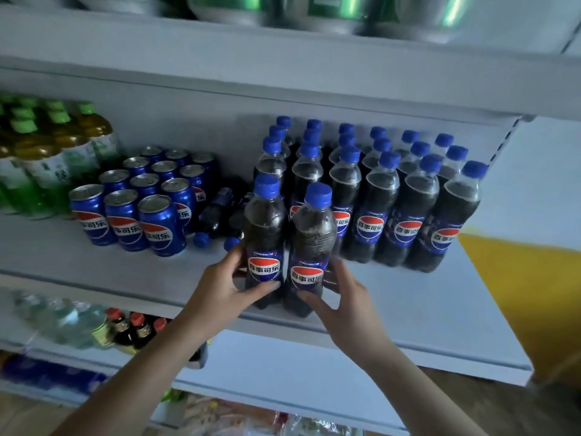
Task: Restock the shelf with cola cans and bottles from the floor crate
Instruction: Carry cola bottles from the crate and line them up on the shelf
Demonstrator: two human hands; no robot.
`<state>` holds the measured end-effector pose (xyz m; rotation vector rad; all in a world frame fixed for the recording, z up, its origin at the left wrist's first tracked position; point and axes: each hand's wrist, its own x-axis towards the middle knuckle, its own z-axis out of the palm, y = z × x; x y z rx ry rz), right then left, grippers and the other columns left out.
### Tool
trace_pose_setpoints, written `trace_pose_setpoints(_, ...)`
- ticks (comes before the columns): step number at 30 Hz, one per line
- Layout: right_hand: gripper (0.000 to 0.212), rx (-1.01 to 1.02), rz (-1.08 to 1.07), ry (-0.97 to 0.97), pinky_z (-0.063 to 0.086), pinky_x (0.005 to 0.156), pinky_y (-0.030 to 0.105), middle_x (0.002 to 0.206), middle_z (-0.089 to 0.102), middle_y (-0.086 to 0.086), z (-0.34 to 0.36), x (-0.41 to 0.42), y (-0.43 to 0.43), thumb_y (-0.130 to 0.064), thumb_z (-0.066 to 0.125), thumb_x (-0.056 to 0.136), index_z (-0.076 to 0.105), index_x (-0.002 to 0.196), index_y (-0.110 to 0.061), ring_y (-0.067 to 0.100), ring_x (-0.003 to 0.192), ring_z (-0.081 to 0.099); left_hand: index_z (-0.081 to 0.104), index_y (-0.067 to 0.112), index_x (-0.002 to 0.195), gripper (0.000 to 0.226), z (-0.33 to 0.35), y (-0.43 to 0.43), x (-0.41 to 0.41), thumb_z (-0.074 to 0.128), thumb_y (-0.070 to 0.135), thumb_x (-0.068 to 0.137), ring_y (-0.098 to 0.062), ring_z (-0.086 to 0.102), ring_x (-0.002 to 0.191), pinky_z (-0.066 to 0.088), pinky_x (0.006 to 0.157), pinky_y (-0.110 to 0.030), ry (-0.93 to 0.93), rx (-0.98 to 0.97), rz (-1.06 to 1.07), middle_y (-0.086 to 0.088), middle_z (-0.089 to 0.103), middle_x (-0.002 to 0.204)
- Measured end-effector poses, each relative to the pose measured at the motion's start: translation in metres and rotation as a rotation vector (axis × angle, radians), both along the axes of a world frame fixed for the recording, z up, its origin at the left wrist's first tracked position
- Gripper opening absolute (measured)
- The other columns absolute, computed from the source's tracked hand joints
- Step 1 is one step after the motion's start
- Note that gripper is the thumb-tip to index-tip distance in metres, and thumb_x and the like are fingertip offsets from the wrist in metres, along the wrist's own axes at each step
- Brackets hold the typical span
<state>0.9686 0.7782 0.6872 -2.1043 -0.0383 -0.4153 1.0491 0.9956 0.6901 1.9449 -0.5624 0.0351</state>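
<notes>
Both hands wrap low around one cola bottle each, left hand (220, 278) and right hand (342, 294), the two bottles (287, 247) upright at the shelf (424, 309) front edge, so a careless shove could tip them off.

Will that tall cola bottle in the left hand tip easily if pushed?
Probably tippy: the cola bottle is tall and narrow, with the left hand gripping low. Likely heavy for its size, since it looks nearly full.
</notes>
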Motion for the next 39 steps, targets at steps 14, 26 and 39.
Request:
trace_pose_setpoints(14, 0.035, -0.502, -0.318, 0.061, 0.051, 0.058, 0.038, 0.087, 0.062, -0.006, -0.021, -0.002, 0.02, -0.051, 0.07, 0.088, 0.06, 0.105, -0.022, 0.027, 0.072, 0.067, 0.055, 0.022, 0.105, 0.049, -0.019, -0.004, -0.01, 0.064, 0.064, 0.081, -0.012, 0.058, 0.075, 0.045, 0.062, -0.026, -0.204, 0.34, 0.204, 0.013, 0.055, 0.087)
trace_pose_setpoints(26, 0.039, -0.536, -0.317, 0.234, 0.05, 0.077, 0.039, 0.116, 0.063, -0.001, -0.006, 0.05, 0.019, -0.053, 0.054, 0.098, 0.051, 0.12, -0.021, 0.032, 0.103, 0.065, 0.058, 0.009, 0.12, 0.056, -0.009, -0.011, 0.047, 0.069, 0.054, 0.088, -0.028, 0.062, 0.107, 0.049, 0.084, -0.036, -0.157, 0.475, 0.192, -0.009, 0.064, 0.116)
trace_pose_setpoints(39, 0.044, -0.365, -0.325, 0.273, 0.051, 0.075, 0.04, 0.102, 0.069, 0.001, -0.015, 0.056, 0.014, -0.057, 0.059, 0.093, 0.043, 0.11, -0.02, 0.032, 0.098, 0.065, 0.06, 0.011, 0.123, 0.057, -0.015, -0.01, 0.055, 0.07, 0.055, 0.087, -0.026, 0.061, 0.114, 0.05, 0.093, -0.037, -0.081, 0.4, 0.189, -0.008, 0.066, 0.122)
